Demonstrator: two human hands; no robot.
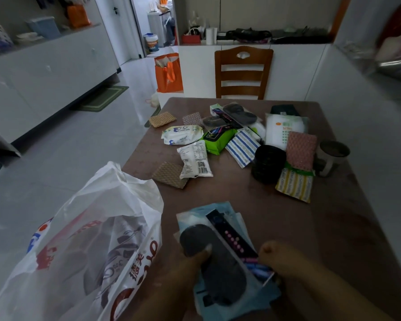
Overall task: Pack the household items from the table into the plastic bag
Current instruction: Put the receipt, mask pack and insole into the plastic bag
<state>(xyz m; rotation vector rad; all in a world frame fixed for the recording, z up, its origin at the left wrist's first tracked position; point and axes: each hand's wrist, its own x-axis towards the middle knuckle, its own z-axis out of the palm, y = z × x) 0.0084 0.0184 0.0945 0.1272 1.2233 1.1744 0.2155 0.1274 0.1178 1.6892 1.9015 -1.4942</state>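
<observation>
A packaged pair of grey insoles (220,253) lies low in the view over the brown table (333,228). My left hand (190,272) grips its left side with the thumb on top, and my right hand (285,262) holds its right edge. A white plastic bag (86,239) with red and blue print hangs open off the table's left edge, with dark items inside. Further back lie a white wipes pack (182,134), a green pack (218,140), a white pouch (195,159), striped cloths (241,147), a black round tub (267,164) and a pink sponge (301,150).
A metal mug (332,156) stands at the table's right side. A wooden chair (242,72) faces the far edge. An orange tote (168,74) sits on the tiled floor beyond. White cabinets run along the left wall, a white wall on the right.
</observation>
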